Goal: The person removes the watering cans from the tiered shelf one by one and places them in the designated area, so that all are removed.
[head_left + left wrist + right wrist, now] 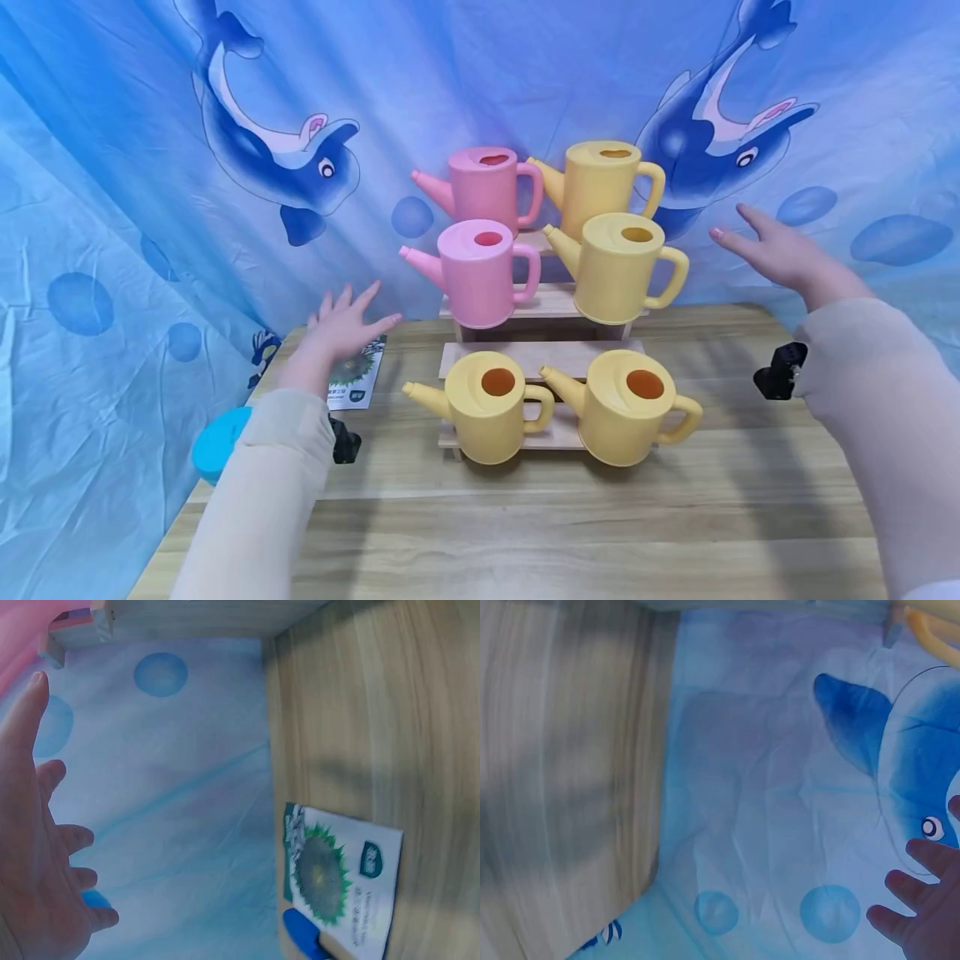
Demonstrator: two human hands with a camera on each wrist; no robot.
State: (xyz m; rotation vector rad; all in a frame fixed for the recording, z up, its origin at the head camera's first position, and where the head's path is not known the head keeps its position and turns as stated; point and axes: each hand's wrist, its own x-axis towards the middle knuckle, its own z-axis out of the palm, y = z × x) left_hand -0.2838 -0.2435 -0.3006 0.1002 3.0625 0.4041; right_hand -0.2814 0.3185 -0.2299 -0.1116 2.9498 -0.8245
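Observation:
Toy-like watering cans stand in pairs on a stepped wooden stand (pixel 551 360). The top step holds a darker pink watering can (pixel 483 196) and a yellow one (pixel 596 196). Below them are a light pink watering can (pixel 476 283) and another yellow watering can (pixel 611 279). Two yellow cans, the left front can (pixel 483 429) and the right front can (pixel 618 429), occupy the lowest level. All spouts point left. My left hand (pixel 337 329) hovers left of the stand, fingers spread, holding nothing. To the right, my right hand (pixel 783 254) is raised with fingers extended, also holding nothing.
A printed packet (pixel 345 885) with a green-edged round picture lies on the table (pixel 510 533) beneath my left hand. A bright blue round object (pixel 217 442) sits at the left table edge. Blue dolphin-print cloth (pixel 450 67) hangs behind and along the left.

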